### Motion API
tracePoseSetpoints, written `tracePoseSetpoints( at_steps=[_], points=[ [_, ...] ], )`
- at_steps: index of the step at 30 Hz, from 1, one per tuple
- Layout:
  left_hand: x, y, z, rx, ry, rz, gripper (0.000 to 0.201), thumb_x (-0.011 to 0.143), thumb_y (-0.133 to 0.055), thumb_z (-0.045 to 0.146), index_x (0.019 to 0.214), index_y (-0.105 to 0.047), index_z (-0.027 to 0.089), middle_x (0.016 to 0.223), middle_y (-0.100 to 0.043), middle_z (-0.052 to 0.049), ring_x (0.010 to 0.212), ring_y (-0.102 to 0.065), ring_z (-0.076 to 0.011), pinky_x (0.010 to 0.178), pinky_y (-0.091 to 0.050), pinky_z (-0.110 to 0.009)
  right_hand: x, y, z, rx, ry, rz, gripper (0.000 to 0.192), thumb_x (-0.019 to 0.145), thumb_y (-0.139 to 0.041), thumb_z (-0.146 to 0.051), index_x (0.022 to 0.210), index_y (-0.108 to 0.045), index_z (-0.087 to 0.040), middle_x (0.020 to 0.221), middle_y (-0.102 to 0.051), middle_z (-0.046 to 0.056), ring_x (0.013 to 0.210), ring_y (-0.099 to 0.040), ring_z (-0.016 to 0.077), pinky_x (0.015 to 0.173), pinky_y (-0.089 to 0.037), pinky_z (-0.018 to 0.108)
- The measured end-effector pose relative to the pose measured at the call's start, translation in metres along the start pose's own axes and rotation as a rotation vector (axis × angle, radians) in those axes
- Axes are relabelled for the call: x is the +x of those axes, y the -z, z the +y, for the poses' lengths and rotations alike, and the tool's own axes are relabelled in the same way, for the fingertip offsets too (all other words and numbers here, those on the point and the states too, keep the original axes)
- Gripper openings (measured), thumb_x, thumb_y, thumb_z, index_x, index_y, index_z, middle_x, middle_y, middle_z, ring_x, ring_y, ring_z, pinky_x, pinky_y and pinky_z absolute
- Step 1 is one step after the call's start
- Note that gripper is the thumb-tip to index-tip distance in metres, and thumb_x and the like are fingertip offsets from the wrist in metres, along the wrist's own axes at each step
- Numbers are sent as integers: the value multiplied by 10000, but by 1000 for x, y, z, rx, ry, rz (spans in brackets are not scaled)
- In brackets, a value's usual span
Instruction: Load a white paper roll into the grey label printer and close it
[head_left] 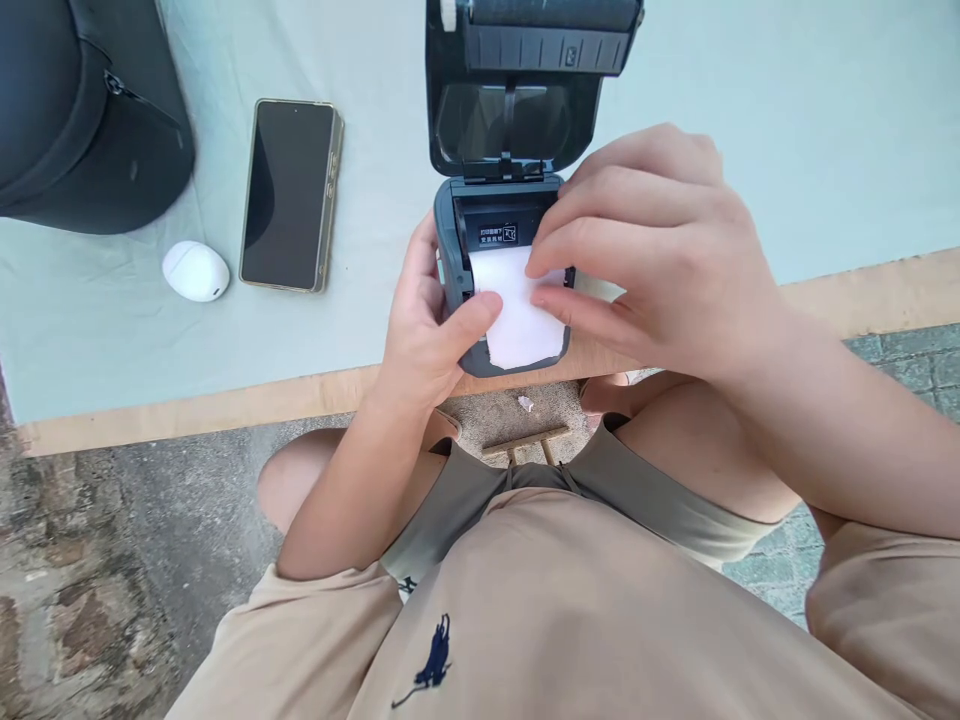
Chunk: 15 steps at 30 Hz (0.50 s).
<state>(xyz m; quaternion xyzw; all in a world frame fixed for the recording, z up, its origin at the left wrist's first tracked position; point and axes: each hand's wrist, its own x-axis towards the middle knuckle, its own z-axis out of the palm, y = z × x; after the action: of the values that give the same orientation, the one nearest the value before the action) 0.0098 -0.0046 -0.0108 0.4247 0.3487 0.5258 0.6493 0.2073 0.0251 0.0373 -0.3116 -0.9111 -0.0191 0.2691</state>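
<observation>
A small dark portable label printer (474, 357) stands at the table's front edge with its lid (517, 120) swung up and back. White paper (517, 335) comes out of its compartment and drapes over the front. My left hand (427, 325) grips the printer's left side, its thumb pressing on the paper. From the right, my right hand (645, 240) reaches over the compartment, thumb and index fingertips closed on the paper's right part. The other fingers curl near the compartment's right rim. Part of the paper lies hidden inside and under my fingers.
Left of the printer a smartphone (289, 195) lies face up. Beside it are a white rounded case (196, 271) and a black zippered bag (90, 120). A pale cloth covers the table (825, 130), whose wooden front edge (202, 405) runs just before my knees.
</observation>
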Motion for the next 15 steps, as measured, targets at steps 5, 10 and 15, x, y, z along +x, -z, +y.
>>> tracePoseSetpoints(
  at_steps=[5, 10, 15],
  points=[
    [-1, 0, 0, 64, 14, 14, 594, 691, -769, 367, 1202, -477, 281, 1211, -622, -61, 1254, -554, -334, 903, -577, -393, 0, -3, -7, -8, -22, 56, 56, 827, -582, -286, 818, -616, -244, 929, -650, -62, 998, -565, 166, 794, -301, 344],
    [-1, 2, 1, 100, 0, 6, 651, 673, -783, 353, 1234, -463, 263, 1312, -578, -80, 1255, -554, -337, 1027, -515, -436, 0, -9, -12, -29, -35, 79, 75, 817, -595, -277, 807, -669, -272, 908, -644, -43, 980, -554, 164, 785, -303, 339],
    [-1, 4, 0, 116, 5, -11, 693, 673, -780, 320, 1275, -442, 252, 1342, -556, -103, 1273, -544, -349, 1018, -524, -444, 3, 3, -7, 38, -86, 121, 265, 849, -508, -321, 1044, -653, -214, 1079, -603, 49, 1027, -577, 184, 910, -439, 377]
  ],
)
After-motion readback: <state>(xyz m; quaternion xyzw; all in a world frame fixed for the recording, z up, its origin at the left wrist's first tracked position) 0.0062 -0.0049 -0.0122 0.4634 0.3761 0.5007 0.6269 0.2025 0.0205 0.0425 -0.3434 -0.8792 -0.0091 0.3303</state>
